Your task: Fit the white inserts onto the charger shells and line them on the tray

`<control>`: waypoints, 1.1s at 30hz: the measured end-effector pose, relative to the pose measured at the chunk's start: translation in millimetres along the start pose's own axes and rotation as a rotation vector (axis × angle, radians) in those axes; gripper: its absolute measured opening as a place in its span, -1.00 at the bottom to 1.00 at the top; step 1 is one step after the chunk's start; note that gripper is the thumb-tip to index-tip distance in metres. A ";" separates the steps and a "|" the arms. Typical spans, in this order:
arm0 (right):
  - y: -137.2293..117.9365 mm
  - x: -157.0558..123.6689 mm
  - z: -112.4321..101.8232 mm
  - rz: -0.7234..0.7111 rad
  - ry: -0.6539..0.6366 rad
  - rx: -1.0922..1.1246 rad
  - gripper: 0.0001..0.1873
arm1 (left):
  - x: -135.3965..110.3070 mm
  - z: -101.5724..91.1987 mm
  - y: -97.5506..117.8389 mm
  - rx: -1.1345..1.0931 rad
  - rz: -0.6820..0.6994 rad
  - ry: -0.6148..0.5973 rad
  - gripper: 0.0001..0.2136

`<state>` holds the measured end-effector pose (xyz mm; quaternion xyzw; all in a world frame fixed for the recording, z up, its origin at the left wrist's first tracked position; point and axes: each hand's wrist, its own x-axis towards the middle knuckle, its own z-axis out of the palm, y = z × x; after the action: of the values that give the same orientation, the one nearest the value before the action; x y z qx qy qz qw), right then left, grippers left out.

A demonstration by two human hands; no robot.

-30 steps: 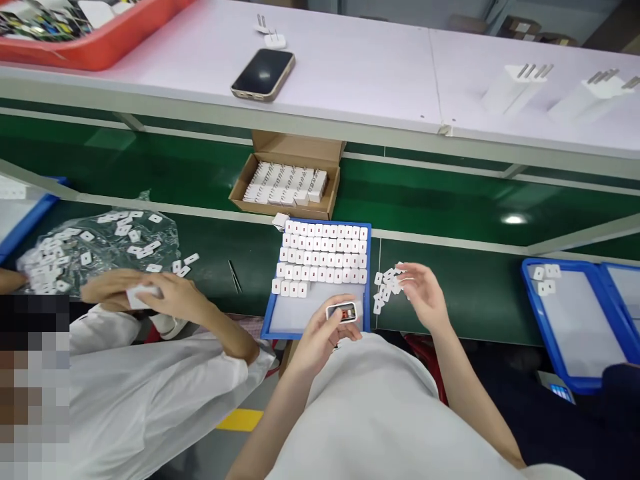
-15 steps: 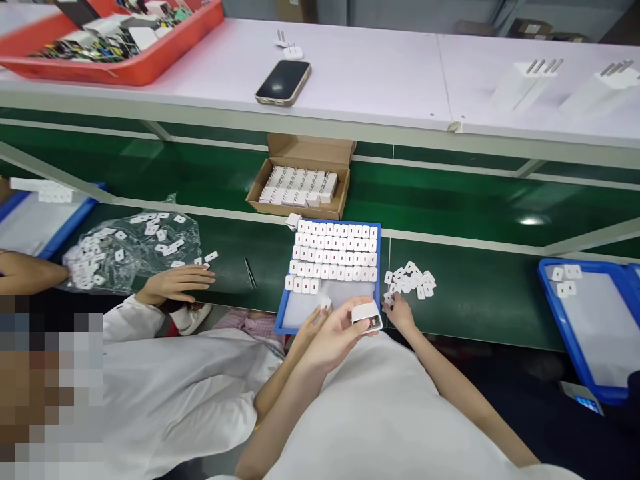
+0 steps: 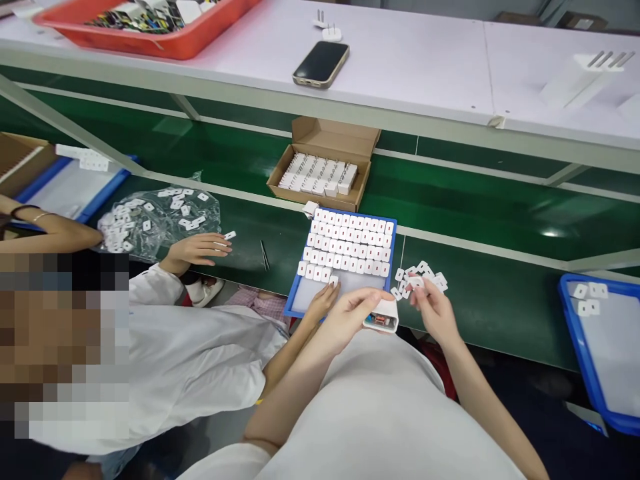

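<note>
My left hand (image 3: 350, 312) is closed on a white charger housing (image 3: 383, 319) whose open end shows red parts, held just in front of the blue tray (image 3: 295, 301). To its right, my right hand (image 3: 434, 308) pinches a small white cap (image 3: 416, 283) at the near side of a loose pile of caps (image 3: 424, 272) on the green belt. The tray holds rows of white charger units (image 3: 350, 243). A co-worker's hand (image 3: 321, 300) touches a unit (image 3: 333, 281) at the tray's front row.
The co-worker's other hand (image 3: 197, 249) rests by a plastic bag of caps (image 3: 150, 217). Tweezers (image 3: 264, 255) lie on the belt. A cardboard box (image 3: 320, 190) of parts stands behind the tray. A phone (image 3: 320, 63) and red bin (image 3: 150, 43) sit on the shelf. Another blue tray (image 3: 575, 327) is at right.
My right hand has come up off the cap pile with one cap pinched. My left hand with the housing shifted slightly right. The co-worker's hand reached into the tray's front row.
</note>
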<state>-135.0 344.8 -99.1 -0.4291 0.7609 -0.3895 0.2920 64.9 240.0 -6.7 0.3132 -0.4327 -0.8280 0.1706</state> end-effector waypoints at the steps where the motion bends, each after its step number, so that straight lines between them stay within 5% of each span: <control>1: -19.2 -8.2 -8.8 -0.070 0.018 0.042 -0.51 | 0.6 1.3 -0.4 -0.022 -0.009 0.006 -0.50; 6: -88.9 -31.1 -20.7 -0.600 0.097 0.102 -0.55 | 3.5 3.8 -2.4 -0.169 -0.028 0.004 -0.45; 11: -107.1 -26.4 -12.9 -0.973 0.153 -0.061 -0.42 | 3.5 0.4 -6.6 -0.328 -0.030 -0.069 -0.55; 25: -95.6 -24.2 -4.2 -1.155 0.053 -0.176 -0.46 | -8.5 -0.2 -11.2 -0.325 0.019 -0.042 -0.65; 33: -101.8 -31.6 -10.2 -0.971 0.080 -0.008 -0.45 | -20.9 -1.3 -4.8 -0.067 0.075 -0.188 -0.52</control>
<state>-85.0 342.7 -4.5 -0.7202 0.4847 -0.4942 0.0452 81.2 253.5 -3.5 0.2119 -0.4305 -0.8606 0.1705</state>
